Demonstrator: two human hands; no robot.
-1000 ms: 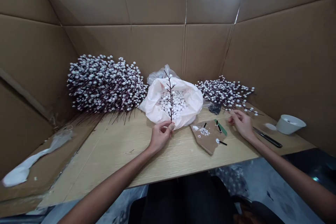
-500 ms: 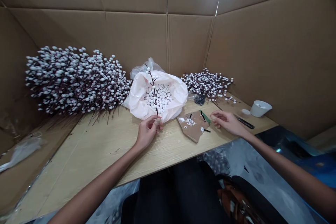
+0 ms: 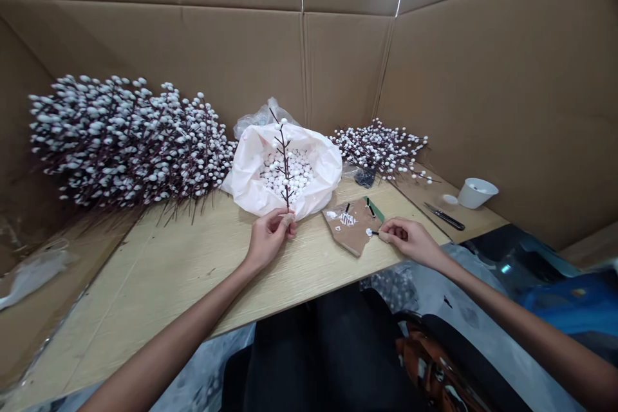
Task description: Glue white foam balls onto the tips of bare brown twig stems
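Note:
My left hand (image 3: 269, 235) is closed round the lower end of a dark brown artificial twig (image 3: 286, 167), held upright in front of the bag. A few white berries show on the twig, mostly near its top. My right hand (image 3: 409, 239) pinches the end of a short black stick (image 3: 375, 233) at the right edge of a cardboard piece (image 3: 355, 241). The stick's other end touches a blob of white paste (image 3: 369, 232). More white smears and two other black sticks lie on the cardboard. Behind the twig, a pale plastic bag (image 3: 246, 170) holds loose white berries (image 3: 302, 170).
A large pile of white-berried stems (image 3: 130, 141) fills the back left; a smaller bunch (image 3: 379, 148) lies at the back right. A knife (image 3: 447, 215), a round lid (image 3: 449, 199) and a white cup (image 3: 477, 193) stand at the right. Cardboard walls (image 3: 241, 58) enclose the table.
My right hand has moved down and left from beside the cardboard to the black stick at its edge, which it now pinches. My left hand still holds the twig, now turned somewhat.

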